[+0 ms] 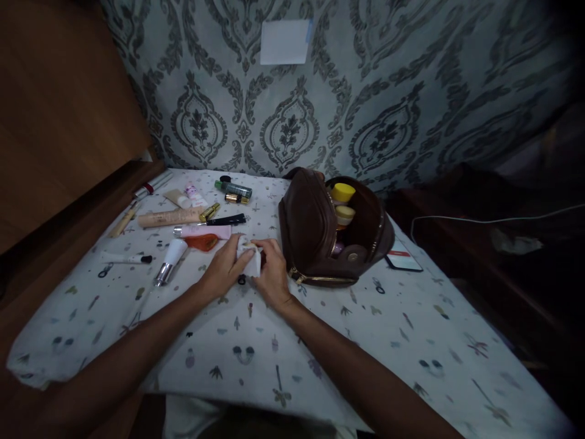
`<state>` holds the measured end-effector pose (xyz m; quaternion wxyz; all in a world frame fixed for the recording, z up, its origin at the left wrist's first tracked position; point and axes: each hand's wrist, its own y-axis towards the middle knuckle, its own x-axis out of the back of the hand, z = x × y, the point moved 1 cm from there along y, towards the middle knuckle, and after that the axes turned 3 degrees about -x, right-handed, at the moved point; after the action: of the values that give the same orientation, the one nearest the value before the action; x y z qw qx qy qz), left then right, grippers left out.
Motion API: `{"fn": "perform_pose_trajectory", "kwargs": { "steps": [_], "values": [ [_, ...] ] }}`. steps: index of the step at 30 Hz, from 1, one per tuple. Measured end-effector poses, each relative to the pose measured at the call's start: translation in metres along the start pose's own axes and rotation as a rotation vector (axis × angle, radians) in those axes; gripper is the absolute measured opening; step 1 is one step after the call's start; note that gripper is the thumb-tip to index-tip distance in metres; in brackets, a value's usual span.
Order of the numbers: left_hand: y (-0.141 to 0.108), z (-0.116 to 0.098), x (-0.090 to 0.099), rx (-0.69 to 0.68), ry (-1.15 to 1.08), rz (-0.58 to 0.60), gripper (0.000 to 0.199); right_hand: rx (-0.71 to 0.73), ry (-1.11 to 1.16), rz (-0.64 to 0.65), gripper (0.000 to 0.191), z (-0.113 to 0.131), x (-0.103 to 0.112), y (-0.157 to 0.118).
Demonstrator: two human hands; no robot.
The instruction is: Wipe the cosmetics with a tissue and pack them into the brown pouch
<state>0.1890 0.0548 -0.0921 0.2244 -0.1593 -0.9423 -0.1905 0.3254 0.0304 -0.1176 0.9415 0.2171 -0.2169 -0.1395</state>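
Observation:
Between my hands is a small crumpled white piece that looks like a tissue (250, 263); whether anything is wrapped in it I cannot tell. My left hand (223, 268) grips its left side, thumb on top. On the other side my right hand (273, 277) pinches it with bent fingers. Just right of that hand stands a brown cosmetic bag (307, 213), unzipped, with a yellow-lidded jar (343, 192) and a pale-lidded jar (344, 214) inside. Near my left hand lie an orange item (201, 242), a pink tube (205, 231) and a white-and-silver brush (170, 259).
More cosmetics spread over the table's left side: a long beige tube (169, 217), a black tube (228, 220), a green-capped bottle (234, 188) and a thin white tube (123, 258). A phone (404, 259) lies behind the bag. The patterned cloth (320, 341) covers the table; a wooden cabinet (68, 103) borders the left.

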Motion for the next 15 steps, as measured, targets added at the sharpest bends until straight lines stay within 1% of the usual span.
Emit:
{"fn": "perform_pose_trajectory", "kwargs": {
  "steps": [2, 4, 6, 8, 9, 11, 13, 14, 15],
  "values": [
    [-0.002, -0.003, 0.000, -0.051, 0.079, 0.037, 0.031, 0.054, -0.063, 0.028, 0.032, 0.004, 0.001, -0.003],
    [-0.002, -0.004, 0.000, -0.043, 0.103, 0.062, 0.028, 0.065, -0.099, 0.051, 0.032, 0.007, 0.002, -0.005],
    [-0.001, -0.004, 0.001, -0.039, 0.094, 0.056, 0.025, 0.068, -0.098, 0.053, 0.028, 0.008, 0.001, -0.004],
    [0.000, -0.004, 0.001, -0.007, 0.025, 0.036, 0.023, 0.050, -0.051, 0.038, 0.026, 0.006, -0.001, -0.002],
    [0.002, -0.003, 0.001, 0.053, -0.050, 0.023, 0.024, 0.019, -0.003, 0.025, 0.026, 0.005, -0.002, -0.001],
    [0.004, 0.001, 0.001, 0.275, -0.265, -0.025, 0.023, -0.079, 0.146, 0.014, 0.028, 0.001, -0.005, 0.002],
    [0.005, 0.005, -0.001, 0.490, -0.455, -0.075, 0.020, -0.168, 0.312, 0.042, 0.031, -0.002, -0.007, 0.003],
    [0.005, 0.006, -0.002, 0.543, -0.516, -0.094, 0.019, -0.197, 0.374, 0.060, 0.032, -0.004, -0.008, 0.004],
    [0.006, 0.007, -0.004, 0.553, -0.555, -0.104, 0.019, -0.214, 0.409, 0.075, 0.033, -0.005, -0.009, 0.004]
  ]
}}
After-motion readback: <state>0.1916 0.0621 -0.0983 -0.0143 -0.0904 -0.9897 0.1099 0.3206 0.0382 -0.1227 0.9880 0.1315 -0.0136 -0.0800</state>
